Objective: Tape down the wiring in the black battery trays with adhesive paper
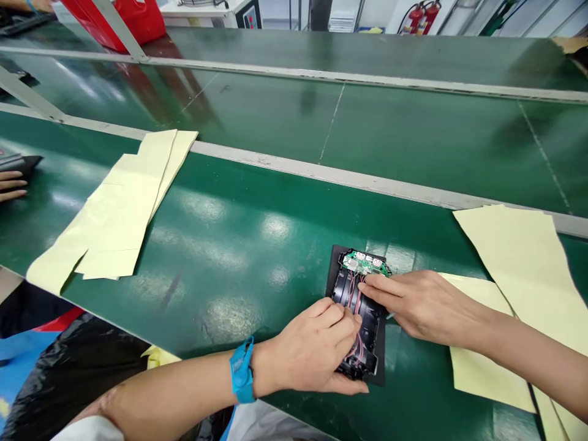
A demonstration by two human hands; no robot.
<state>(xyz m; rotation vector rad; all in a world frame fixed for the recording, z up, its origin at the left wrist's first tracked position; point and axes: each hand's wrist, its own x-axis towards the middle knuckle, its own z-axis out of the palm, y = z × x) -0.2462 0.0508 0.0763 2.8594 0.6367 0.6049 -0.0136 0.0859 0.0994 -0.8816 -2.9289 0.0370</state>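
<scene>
A black plastic housing [367, 331] with red and dark wires lies open on a black pad [380, 367]. A green circuit board [365, 262] with several white connectors sits at its far end. My left hand [324, 343], wearing a blue wrist strap [242, 370], curls over the housing's left side, its fingertips at the wires and its thumb by the near edge. From the right, my right hand [413, 303] presses its closed fingers onto the wires just below the board. A small pale tip shows under it; what it is I cannot tell.
Pale yellow sheets lie in a left stack [124, 208] and a right stack [519, 269] on the green bench [220, 245]. A white rail [294, 165] runs behind. Another person's hand [11, 185] touches a dark object at far left. A red container [124, 21] stands on the shelf.
</scene>
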